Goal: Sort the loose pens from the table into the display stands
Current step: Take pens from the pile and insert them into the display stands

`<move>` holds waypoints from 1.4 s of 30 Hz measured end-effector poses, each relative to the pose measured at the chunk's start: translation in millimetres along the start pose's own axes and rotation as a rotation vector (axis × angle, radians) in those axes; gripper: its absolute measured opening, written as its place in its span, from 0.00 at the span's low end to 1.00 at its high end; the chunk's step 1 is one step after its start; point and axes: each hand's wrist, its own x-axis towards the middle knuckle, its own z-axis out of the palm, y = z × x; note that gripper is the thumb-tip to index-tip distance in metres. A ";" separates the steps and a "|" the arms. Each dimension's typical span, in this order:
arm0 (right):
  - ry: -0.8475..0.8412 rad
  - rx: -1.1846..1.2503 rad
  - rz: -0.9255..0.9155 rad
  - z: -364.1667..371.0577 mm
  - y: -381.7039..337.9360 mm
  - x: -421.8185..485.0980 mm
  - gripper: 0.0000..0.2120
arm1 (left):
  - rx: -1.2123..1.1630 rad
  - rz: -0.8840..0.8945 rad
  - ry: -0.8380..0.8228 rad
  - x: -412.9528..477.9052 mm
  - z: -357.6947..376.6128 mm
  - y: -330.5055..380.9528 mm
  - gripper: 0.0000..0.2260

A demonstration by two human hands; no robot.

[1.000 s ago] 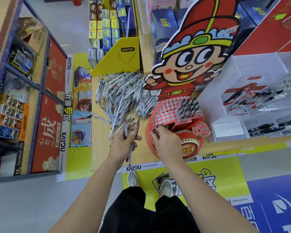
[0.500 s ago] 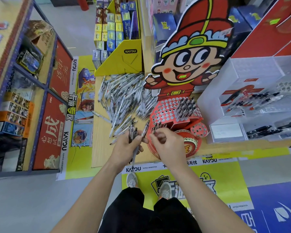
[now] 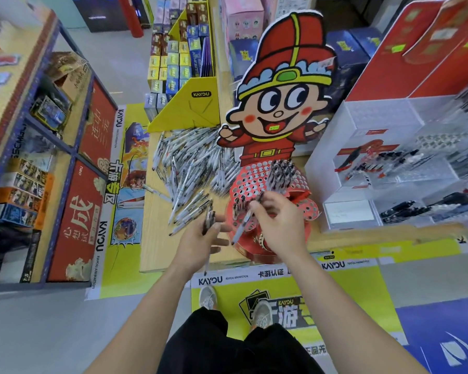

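Red stand point(image 3: 251, 176) shows mostly empty holes; pile point(image 3: 189, 160) lies on table point(image 3: 157, 247) beside it. Right hand point(image 3: 281, 228) has just pulled one pen point(image 3: 241, 225) off the bundle point(image 3: 208, 218); it pinches it between thumb and fingertips, likely headed for a hole. Left hand point(image 3: 200, 244) curls round the bundle. Target hole hidden by right hand; bundle count blurred.

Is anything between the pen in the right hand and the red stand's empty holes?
Nothing visible does. The right hand holds the pen tilted above the stand's near holes; the main cluster of slotted pens stands farther back.
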 end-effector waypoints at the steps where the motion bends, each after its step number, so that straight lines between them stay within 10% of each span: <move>1: 0.010 -0.011 -0.003 -3.6 3.7 3.4 0.03 | 0.015 -0.013 0.032 0.8 -5.2 -5.5 0.09; 26: -0.054 -0.220 -0.084 20.7 50.2 24.7 0.08 | -0.221 -0.317 0.085 26.4 -17.1 -26.7 0.17; 42: -0.166 -0.299 -0.235 30.1 55.7 29.5 0.07 | -0.037 -0.205 0.032 35.4 -22.7 -27.1 0.11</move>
